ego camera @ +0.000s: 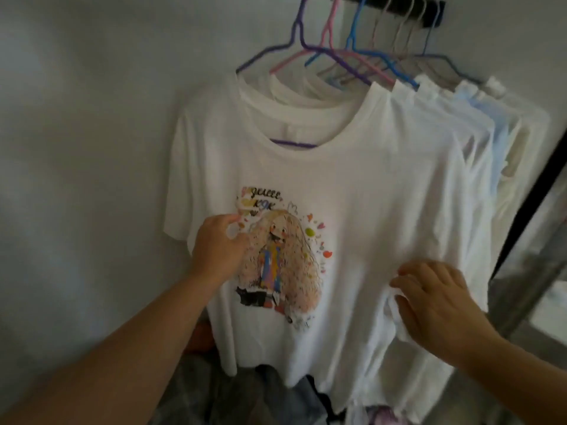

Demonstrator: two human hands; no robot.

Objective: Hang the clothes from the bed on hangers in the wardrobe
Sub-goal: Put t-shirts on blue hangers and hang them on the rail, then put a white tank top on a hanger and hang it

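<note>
Fingers (411, 277) of both hands pinch the soft white T-shirt (352, 185) (purple wire-shaped hanger (294, 144)).

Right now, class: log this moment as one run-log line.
printed T-shirt: on purple hanger | left hand: on print | right hand: pinching fabric | rail: several shirts hung

We had the printed tee (352, 179) up on the purple hanger (294, 50), left hand (219, 246) pinching its print, right hand (441, 299) gripping a bunched fold at its side, more tees (478, 124) hanging behind.
</note>
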